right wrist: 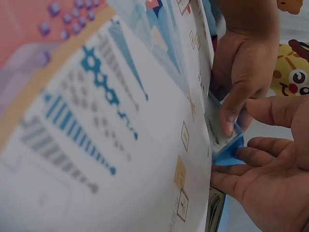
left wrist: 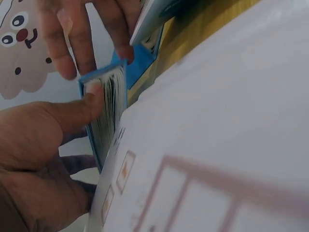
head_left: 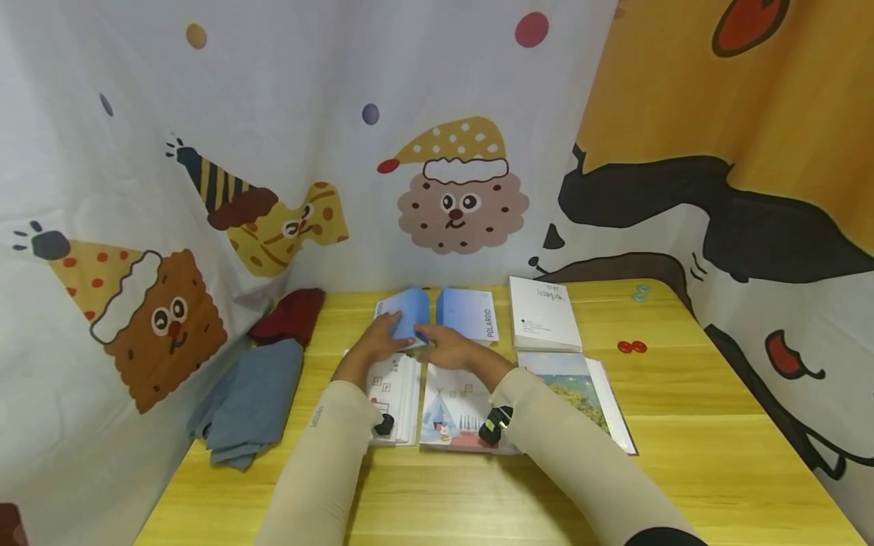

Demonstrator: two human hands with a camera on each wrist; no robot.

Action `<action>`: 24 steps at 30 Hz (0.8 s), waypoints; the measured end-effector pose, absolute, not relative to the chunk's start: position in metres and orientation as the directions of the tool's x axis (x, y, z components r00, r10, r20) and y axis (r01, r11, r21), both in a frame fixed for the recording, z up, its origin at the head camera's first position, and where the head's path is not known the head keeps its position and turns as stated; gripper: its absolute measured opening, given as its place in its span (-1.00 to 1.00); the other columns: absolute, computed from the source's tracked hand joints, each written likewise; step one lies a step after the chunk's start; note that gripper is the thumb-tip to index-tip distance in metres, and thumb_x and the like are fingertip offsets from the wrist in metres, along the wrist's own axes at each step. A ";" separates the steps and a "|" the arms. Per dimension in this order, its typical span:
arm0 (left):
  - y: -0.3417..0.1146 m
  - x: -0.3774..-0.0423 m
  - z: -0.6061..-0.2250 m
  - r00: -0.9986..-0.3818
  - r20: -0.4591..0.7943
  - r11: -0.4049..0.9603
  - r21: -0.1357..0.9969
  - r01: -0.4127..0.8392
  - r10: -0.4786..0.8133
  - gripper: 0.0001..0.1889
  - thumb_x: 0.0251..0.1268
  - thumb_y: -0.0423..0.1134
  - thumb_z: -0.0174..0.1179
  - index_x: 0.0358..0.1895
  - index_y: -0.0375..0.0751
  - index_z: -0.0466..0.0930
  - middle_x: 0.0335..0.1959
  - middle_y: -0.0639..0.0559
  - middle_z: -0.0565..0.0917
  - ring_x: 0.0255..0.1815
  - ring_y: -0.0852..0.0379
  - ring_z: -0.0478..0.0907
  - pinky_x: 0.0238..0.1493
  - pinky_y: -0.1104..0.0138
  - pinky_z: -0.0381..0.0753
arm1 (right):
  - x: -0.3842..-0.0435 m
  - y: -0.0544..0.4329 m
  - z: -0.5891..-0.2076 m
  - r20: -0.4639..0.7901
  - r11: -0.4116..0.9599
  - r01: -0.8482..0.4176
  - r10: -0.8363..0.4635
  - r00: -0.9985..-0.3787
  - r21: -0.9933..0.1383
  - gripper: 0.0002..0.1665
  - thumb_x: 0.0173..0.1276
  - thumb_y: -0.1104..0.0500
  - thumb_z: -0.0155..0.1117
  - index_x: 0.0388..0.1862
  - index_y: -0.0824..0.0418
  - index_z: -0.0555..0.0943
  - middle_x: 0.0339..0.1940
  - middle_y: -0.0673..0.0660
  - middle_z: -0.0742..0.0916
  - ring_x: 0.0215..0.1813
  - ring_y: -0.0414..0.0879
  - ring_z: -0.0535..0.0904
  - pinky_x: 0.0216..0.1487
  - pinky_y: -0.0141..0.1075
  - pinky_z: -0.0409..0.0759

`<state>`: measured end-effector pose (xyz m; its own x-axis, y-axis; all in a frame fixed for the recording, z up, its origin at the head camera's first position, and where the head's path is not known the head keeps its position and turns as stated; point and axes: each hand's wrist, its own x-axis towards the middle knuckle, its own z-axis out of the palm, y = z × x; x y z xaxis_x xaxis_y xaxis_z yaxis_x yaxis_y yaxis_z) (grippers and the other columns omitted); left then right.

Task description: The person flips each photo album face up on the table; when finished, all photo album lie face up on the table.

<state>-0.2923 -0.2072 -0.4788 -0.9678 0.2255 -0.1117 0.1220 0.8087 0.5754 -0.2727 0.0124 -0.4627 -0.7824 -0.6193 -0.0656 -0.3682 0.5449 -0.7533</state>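
A blue, thick-paged photo album (head_left: 411, 303) lies on the table, with my left hand (head_left: 377, 341) gripping its near end. In the left wrist view, my left thumb presses on the page edges of the album (left wrist: 108, 106), its fingers behind the cover. My right hand (head_left: 451, 350) touches the album's corner with extended fingers; the right wrist view shows its thumb held away from the blue cover (right wrist: 231, 153). To the right lies a second blue album (head_left: 467, 312) printed POLAROID. Two white illustrated books, a left one (head_left: 399, 390) and a right one (head_left: 454, 417), lie below my hands.
At the right are a white book (head_left: 546, 318) and a book with a landscape cover (head_left: 570, 387). Red round pieces (head_left: 631, 346) and pale blue ones (head_left: 640, 293) lie farther right. Folded grey-blue cloth (head_left: 256, 398) and dark red cloth (head_left: 290, 318) occupy the left edge.
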 end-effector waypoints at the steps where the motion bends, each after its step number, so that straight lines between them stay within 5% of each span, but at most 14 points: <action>1: -0.209 -0.292 -0.478 -0.966 -0.116 0.798 0.590 0.120 0.231 -0.14 0.65 -0.06 0.24 0.78 -0.31 0.02 0.78 -0.45 0.04 0.82 -0.44 -0.02 0.81 -0.23 -0.03 | -0.273 0.012 -0.462 -0.057 0.533 -0.367 -0.621 -0.782 -0.762 -0.11 0.61 0.15 0.26 0.78 0.30 0.18 0.80 0.32 0.30 0.82 0.30 0.16 0.82 0.17 0.12; 8: -0.212 -0.290 -0.467 -0.963 -0.125 0.723 0.685 0.091 0.239 -0.12 0.74 -0.03 0.14 0.83 -0.21 -0.17 0.82 -0.35 -0.03 0.82 -0.43 -0.04 0.80 -0.25 -0.05 | -0.275 0.009 -0.463 0.045 0.403 -0.351 -0.600 -0.798 -0.845 -0.04 0.56 0.18 0.27 0.82 0.27 0.10 0.84 0.27 0.21 0.77 0.33 0.26 0.76 0.14 0.27; 14: -0.214 -0.287 -0.462 -0.973 -0.117 0.598 0.801 0.027 0.201 -0.06 0.73 -0.18 0.16 0.85 0.09 -0.32 0.82 -0.32 0.03 0.76 -0.47 0.14 0.72 -0.28 0.21 | -0.274 0.005 -0.459 0.069 0.275 -0.292 -0.608 -0.791 -0.916 0.03 0.62 0.27 0.21 0.86 0.25 -0.11 0.89 0.25 -0.11 0.82 0.27 0.14 0.73 0.07 0.30; 24: -0.223 -0.292 -0.467 -0.983 -0.006 0.488 0.868 0.085 0.182 0.06 0.62 -0.47 0.19 0.85 0.13 -0.38 0.82 -0.33 0.02 0.70 -0.49 0.25 0.63 -0.22 0.41 | -0.273 -0.004 -0.457 0.091 0.190 -0.274 -0.645 -0.759 -0.943 0.03 0.67 0.33 0.18 0.87 0.22 -0.19 0.87 0.29 0.07 0.84 0.28 0.09 0.77 0.19 0.20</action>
